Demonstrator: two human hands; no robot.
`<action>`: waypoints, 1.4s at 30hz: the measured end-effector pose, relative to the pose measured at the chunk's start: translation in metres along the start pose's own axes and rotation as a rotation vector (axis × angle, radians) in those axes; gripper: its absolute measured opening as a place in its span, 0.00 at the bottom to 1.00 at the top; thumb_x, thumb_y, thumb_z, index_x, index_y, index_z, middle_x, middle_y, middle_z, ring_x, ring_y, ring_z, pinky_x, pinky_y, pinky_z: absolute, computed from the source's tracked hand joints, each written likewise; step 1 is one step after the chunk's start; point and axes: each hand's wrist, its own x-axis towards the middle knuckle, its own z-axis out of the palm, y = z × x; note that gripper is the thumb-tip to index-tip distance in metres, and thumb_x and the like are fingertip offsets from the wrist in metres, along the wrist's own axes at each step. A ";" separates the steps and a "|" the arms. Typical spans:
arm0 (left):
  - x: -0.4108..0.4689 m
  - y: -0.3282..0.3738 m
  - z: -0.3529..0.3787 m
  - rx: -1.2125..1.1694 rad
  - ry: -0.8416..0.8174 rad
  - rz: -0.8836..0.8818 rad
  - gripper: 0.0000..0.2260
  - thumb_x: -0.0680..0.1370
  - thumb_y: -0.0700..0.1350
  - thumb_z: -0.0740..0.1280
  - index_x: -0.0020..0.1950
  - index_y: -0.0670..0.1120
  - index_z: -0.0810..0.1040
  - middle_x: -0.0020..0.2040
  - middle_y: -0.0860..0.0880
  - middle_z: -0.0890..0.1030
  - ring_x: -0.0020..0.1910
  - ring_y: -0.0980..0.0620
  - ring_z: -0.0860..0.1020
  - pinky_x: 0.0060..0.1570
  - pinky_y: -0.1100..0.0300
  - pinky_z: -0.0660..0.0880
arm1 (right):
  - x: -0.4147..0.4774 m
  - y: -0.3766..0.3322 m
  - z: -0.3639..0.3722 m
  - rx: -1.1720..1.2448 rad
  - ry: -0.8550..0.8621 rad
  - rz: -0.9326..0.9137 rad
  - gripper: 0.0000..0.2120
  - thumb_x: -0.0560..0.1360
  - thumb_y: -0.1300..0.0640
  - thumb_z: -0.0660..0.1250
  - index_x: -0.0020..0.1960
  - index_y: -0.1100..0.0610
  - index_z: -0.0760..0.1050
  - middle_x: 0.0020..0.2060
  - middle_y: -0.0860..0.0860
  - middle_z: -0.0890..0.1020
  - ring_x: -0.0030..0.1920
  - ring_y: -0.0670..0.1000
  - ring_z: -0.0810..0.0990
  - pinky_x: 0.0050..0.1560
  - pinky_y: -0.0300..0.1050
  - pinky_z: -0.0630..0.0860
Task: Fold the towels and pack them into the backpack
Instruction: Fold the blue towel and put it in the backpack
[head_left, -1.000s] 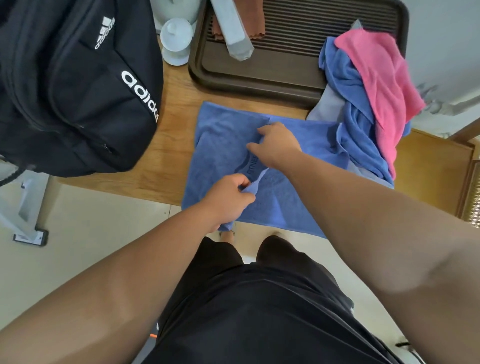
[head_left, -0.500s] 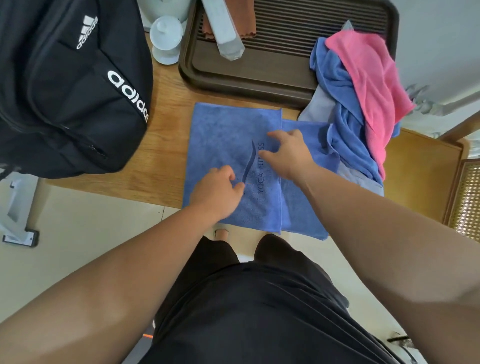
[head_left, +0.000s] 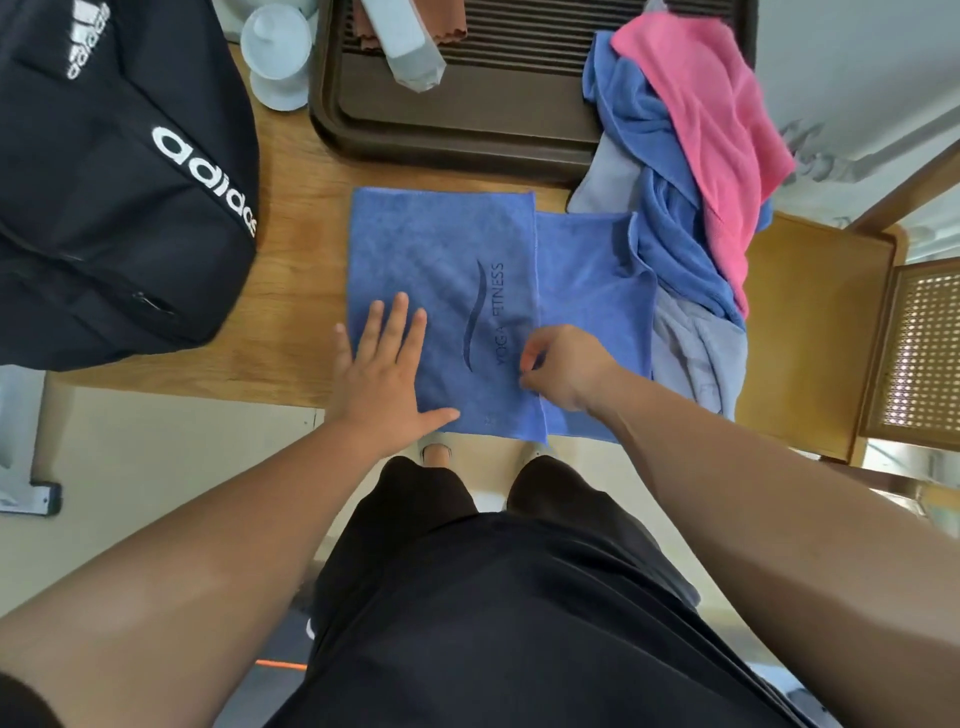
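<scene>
Since half a second ago the left hand (head_left: 387, 371) has flattened, fingers spread, and presses the folded flap of the blue towel (head_left: 441, 249) at frame centre. The right hand (head_left: 563, 366) has slid down the flap's edge and now pinches it with curled fingers. Smoothing outward with the flat palm and squaring that edge should keep the next fold neat. At upper right the heap of towels (head_left: 696, 130) overlaps the towel's right side and likely needs shifting. The backpack (head_left: 119, 182) sits upper left on the table (head_left: 291, 291), its opening unseen.
</scene>
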 end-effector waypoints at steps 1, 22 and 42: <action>-0.002 -0.003 0.002 0.011 -0.019 0.032 0.57 0.67 0.79 0.59 0.81 0.49 0.35 0.81 0.48 0.31 0.80 0.45 0.35 0.76 0.35 0.42 | -0.003 0.001 0.001 0.015 -0.041 0.010 0.09 0.75 0.62 0.68 0.41 0.49 0.75 0.40 0.50 0.81 0.40 0.52 0.79 0.45 0.43 0.79; 0.052 -0.011 -0.010 -0.084 -0.075 0.011 0.49 0.70 0.79 0.52 0.79 0.56 0.31 0.78 0.49 0.26 0.78 0.46 0.29 0.76 0.34 0.38 | 0.017 0.001 0.025 -0.450 0.171 0.014 0.51 0.71 0.22 0.56 0.81 0.43 0.34 0.79 0.55 0.30 0.78 0.66 0.31 0.77 0.67 0.44; 0.042 -0.035 -0.040 -0.120 -0.055 0.165 0.44 0.75 0.67 0.65 0.82 0.54 0.46 0.82 0.48 0.38 0.81 0.44 0.42 0.77 0.37 0.47 | 0.005 0.019 0.022 -0.685 0.153 -0.051 0.54 0.70 0.21 0.54 0.79 0.46 0.27 0.78 0.52 0.29 0.79 0.61 0.33 0.77 0.68 0.41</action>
